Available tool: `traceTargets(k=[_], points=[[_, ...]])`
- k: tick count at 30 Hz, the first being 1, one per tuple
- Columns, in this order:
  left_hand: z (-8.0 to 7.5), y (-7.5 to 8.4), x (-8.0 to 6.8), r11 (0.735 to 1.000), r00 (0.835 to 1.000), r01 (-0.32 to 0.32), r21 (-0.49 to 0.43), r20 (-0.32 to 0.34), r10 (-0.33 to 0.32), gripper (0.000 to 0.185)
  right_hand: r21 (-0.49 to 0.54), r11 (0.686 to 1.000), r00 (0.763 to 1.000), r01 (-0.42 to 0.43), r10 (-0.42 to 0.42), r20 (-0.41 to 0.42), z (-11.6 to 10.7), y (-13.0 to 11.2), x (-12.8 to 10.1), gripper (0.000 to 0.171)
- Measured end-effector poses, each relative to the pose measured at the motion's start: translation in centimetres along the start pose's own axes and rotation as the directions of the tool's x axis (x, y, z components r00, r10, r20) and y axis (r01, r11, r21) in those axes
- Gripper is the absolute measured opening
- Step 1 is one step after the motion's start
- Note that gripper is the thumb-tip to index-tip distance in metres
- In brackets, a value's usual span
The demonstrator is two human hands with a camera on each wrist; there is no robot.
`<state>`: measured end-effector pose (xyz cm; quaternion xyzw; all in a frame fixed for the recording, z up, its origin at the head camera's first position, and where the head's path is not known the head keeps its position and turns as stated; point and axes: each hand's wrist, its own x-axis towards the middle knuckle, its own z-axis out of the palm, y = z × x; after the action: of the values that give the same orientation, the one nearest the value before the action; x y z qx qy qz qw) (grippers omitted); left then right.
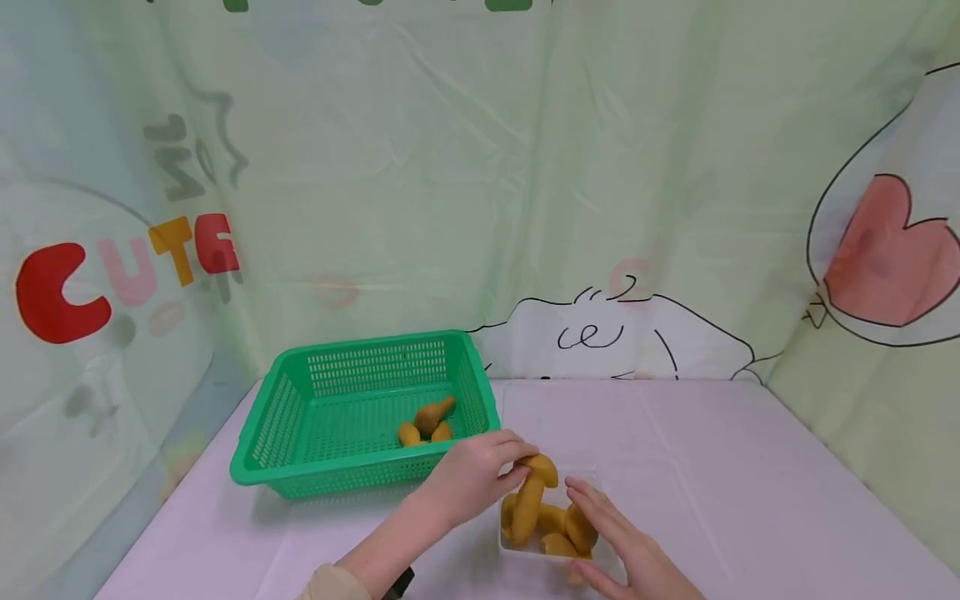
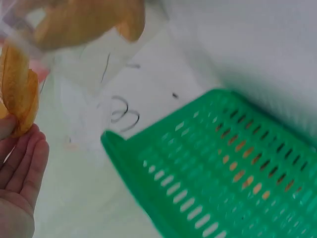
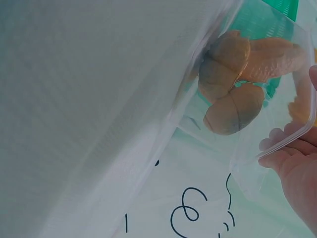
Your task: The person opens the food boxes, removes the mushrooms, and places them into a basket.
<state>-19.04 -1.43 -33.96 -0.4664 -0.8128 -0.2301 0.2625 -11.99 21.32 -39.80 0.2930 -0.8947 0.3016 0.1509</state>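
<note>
Orange-brown mushrooms, a green slotted basket, a pale lilac tablecloth.

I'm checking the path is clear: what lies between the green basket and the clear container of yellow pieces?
In the head view, the left hand lies across that stretch, gripping one yellow piece above the clear container; below it the cloth beside the green basket looks bare.

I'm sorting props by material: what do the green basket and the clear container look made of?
The green basket looks like moulded plastic: uniform colour, slotted walls, slight sheen. The clear container seems thin, glossy transparent plastic, since the orange pieces show through its wall.
</note>
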Motion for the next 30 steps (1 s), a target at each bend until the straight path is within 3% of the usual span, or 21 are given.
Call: traceTargets(k=[4,8,12,15,17,22,24,27,30], points=[[-1.7,-1.0,0.2,0.999,0.988,0.038,-0.001,-0.152,-0.038,0.02,-0.016,0.998,0.998,0.054,-0.055,-0.026,0.1,0.2,-0.1,0.068],[-3.0,-2.2,0.0,0.991,0.953,0.13,-0.032,-0.272,-0.134,0.021,-0.018,0.999,1.0,0.03,-0.03,-0.003,0.1,0.1,-0.1,0.067],[-3.8,-3.6,-0.5,0.971,0.915,0.239,-0.007,-0.334,-0.228,0.02,-0.013,1.0,1.0,-0.009,0.009,0.025,0.0,-0.2,0.0,0.066],[-4.1,-5.0,-1.0,0.932,0.882,0.359,0.052,-0.347,-0.32,0.019,-0.002,0.999,0.998,-0.044,0.044,0.037,0.0,-0.3,0.0,0.065],[-4.1,-5.9,-1.5,0.891,0.848,0.45,0.064,-0.342,-0.404,0.017,0.003,0.998,0.997,-0.064,0.064,0.052,0.0,-0.3,0.0,0.065],[-3.7,-7.6,-2.6,0.748,0.722,0.663,-0.008,-0.256,-0.643,0.014,-0.011,0.999,0.998,-0.037,0.037,0.047,0.0,-0.1,0.0,0.065],[-3.6,-7.8,-3.0,0.704,0.683,0.71,-0.026,-0.22,-0.697,0.014,-0.016,1.0,0.999,-0.022,0.022,0.037,0.1,-0.1,0.0,0.066],[-3.5,-8.0,-3.2,0.681,0.665,0.732,-0.029,-0.185,-0.723,0.013,-0.018,1.0,0.999,-0.013,0.013,0.031,0.1,-0.1,0.0,0.065],[-3.5,-8.0,-3.3,0.678,0.664,0.735,-0.021,-0.178,-0.726,0.012,-0.022,0.999,0.999,-0.031,0.032,0.027,0.1,-0.2,0.0,0.065]])
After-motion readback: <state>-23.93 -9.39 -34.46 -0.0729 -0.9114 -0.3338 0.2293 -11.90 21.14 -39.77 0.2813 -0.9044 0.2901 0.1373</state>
